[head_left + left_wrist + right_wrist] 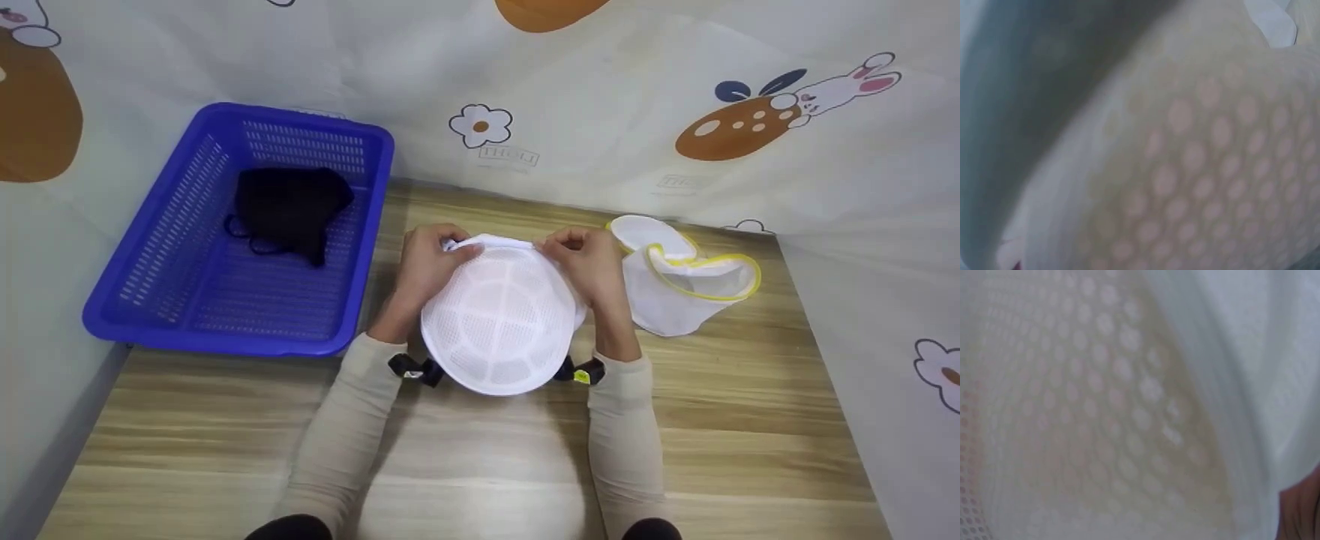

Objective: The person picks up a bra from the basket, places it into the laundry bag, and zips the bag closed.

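Left hand (pixel 427 262) and right hand (pixel 592 261) pinch the far edge of the white mesh bag (pixel 496 322), between the blue basket (pixel 225 346) and the yellow-trimmed pouch (pixel 664 307) on the bench (pixel 735 420); level, gentle tension should keep that edge smooth.

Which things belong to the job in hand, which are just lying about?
In the job:
- white mesh bag, held by left hand and right hand

Seemingly just lying about:
- blue basket
- black cloth item, inside it
- yellow-trimmed white item
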`<state>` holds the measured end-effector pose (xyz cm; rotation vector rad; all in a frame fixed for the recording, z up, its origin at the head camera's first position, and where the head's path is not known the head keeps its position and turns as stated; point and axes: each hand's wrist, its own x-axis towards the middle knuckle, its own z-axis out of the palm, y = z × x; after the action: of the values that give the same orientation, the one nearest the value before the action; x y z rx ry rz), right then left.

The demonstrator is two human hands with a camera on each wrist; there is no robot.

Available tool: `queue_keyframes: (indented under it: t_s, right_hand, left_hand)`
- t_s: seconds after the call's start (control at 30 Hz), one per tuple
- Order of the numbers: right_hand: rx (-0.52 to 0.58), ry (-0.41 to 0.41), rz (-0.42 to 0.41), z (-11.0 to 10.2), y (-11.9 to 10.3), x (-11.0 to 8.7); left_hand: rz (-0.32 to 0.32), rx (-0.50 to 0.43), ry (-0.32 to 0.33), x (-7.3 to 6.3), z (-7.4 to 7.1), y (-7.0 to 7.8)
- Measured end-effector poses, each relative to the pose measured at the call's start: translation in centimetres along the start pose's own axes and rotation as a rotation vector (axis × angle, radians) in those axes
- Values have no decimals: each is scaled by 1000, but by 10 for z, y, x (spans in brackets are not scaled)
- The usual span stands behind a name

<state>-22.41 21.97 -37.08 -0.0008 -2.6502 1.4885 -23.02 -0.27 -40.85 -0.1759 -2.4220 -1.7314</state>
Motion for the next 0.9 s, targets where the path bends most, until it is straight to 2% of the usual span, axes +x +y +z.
queue_keyframes:
  t_s: [0.37,0.67,0.9]
  right_hand:
    - [-23,-4,2,-1,-1,0]
    - [-35,5,21,-3,-1,0]
    - [-36,3,7,-2,-1,0]
  left_hand:
    - [-34,-5,7,-1,0,-1]
    - [-14,6,14,-1,-2,-1]
    - [-47,-7,17,-2,-3,-1]
